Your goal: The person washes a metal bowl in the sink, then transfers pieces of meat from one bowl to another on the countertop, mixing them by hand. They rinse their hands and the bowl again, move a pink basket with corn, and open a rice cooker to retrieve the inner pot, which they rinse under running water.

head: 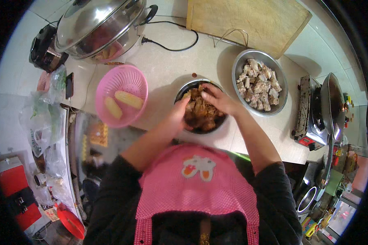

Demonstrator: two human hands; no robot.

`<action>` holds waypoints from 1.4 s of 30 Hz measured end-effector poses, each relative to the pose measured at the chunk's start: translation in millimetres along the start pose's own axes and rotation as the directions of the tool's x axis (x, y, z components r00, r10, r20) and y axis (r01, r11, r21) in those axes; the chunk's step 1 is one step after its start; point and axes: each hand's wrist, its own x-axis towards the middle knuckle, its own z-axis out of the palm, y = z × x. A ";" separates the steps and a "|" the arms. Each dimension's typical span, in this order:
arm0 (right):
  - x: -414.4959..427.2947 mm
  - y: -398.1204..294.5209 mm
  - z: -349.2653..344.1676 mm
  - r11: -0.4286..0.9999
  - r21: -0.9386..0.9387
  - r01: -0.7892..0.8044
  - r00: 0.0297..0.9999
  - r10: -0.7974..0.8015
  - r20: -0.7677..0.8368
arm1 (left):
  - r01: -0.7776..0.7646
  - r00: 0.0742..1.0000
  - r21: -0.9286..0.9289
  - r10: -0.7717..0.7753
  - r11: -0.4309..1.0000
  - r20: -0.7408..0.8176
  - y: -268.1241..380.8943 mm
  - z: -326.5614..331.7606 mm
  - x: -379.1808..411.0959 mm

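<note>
A dark-rimmed metal bowl (pixel 206 133) sits on the counter before me, filled with brown, sauce-coated chunks that look like meat (pixel 202 113). Blurred by motion, my left hand (pixel 181 111) reaches over the bowl's left side, its thumb near the top of the chunks. My right hand (pixel 219 99) comes in from the right, thumb and fingers apart, fingertips on the chunks near the far rim. Whether either hand grips a piece is hidden. To the right stands a steel basin (pixel 282 101) of pale, chopped bony meat pieces (pixel 259 85).
Left of the bowl is a pink plastic colander (pixel 122 75) holding two corn cobs (pixel 128 99). A lidded steamer pot (pixel 101 27) stands at back left, a power cord (pixel 184 49) beside it. A wooden board (pixel 245 23) leans behind. A gas stove (pixel 306 113) with a wok (pixel 332 101) is right.
</note>
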 end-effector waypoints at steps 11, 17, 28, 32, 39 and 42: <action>-38.2 -5.2 -27.2 0.934 0.357 0.009 0.999 -0.024 0.039 | -0.150 0.975 0.211 0.110 0.966 0.193 12.5 -10.5 29.0; -66.0 -0.9 -18.3 0.946 0.321 -0.040 0.997 0.019 0.070 | -0.180 0.984 0.251 0.174 0.951 0.046 22.8 7.9 -15.1; -3.3 40.1 7.0 0.708 0.693 -0.135 0.984 0.178 0.010 | 0.022 0.997 0.164 -0.033 0.986 0.068 26.7 14.4 11.5; -23.1 32.4 -9.5 0.792 0.610 0.026 0.999 -0.043 0.013 | -0.188 0.980 0.021 0.186 0.982 0.075 25.8 17.2 -7.3; -49.3 17.2 -31.3 0.894 0.442 0.069 0.986 -0.127 0.104 | -0.274 0.955 0.286 0.225 0.918 0.194 29.3 6.1 -10.6; -39.9 25.0 -13.2 0.994 0.110 0.021 1.000 -0.023 0.021 | -0.156 0.988 0.292 0.149 0.944 0.044 21.4 8.3 1.0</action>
